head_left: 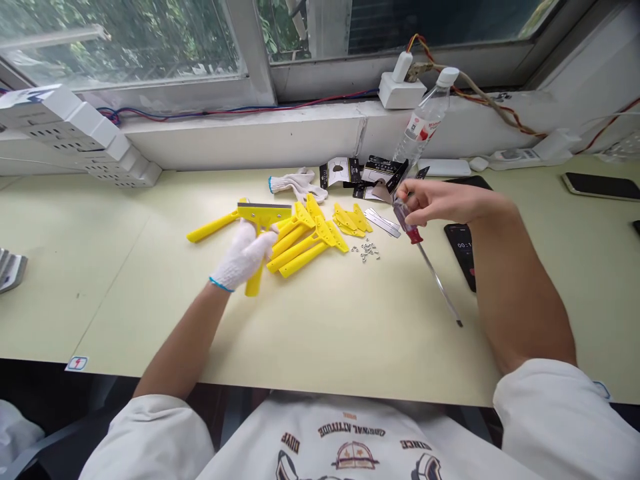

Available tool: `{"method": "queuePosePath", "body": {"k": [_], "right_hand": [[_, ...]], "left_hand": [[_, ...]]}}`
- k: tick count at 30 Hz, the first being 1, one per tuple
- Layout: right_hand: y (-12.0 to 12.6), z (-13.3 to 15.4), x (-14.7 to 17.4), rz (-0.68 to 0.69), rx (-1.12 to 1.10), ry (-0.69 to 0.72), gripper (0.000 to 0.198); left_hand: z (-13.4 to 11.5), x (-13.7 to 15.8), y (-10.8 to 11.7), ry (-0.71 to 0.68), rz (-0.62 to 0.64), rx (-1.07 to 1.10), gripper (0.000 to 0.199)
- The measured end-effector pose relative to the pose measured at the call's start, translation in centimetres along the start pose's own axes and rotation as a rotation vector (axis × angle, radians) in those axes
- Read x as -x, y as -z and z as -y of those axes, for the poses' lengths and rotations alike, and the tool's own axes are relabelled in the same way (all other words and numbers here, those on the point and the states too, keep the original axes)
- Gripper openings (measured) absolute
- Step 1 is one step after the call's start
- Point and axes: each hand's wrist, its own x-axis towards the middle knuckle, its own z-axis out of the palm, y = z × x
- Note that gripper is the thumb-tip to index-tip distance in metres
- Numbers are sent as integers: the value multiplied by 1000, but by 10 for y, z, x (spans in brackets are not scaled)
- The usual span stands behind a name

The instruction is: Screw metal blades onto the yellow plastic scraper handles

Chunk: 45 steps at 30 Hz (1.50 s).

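My left hand (245, 252), in a white knitted glove, grips a yellow scraper (265, 215) with a metal blade along its top edge. Bare, my right hand (431, 200) pinches the clear-and-red handle of a screwdriver (434, 270), whose flat tip points down toward the table front. Several yellow scraper handles (303, 250) lie beside the gloved hand, and another yellow handle (213, 227) lies to its left. Between the hands are a pile of yellow plates (351, 220), some metal blades (383, 223) and a scatter of small screws (367, 249).
A white glove (295, 183) and black-and-white packaging (343, 172) lie at the back, near a plastic bottle (424, 123). One phone (460, 250) is partly behind my right wrist; another phone (603, 186) lies far right. White boxes (75, 133) are stacked at left.
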Motion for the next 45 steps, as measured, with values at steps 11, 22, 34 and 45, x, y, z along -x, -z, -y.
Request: {"method": "queuePosePath", "body": {"k": [11, 22, 34, 45], "right_hand": [[-24, 59, 44, -371, -638, 595, 33], [-57, 82, 49, -490, -565, 676, 30], [-61, 73, 37, -419, -538, 592, 30], [-62, 75, 34, -475, -521, 573, 30]], "left_hand": [[1, 73, -115, 36, 860, 861, 62], [3, 61, -109, 171, 859, 951, 53], [6, 61, -109, 162, 869, 926, 58], [6, 61, -109, 159, 870, 919, 59]]}}
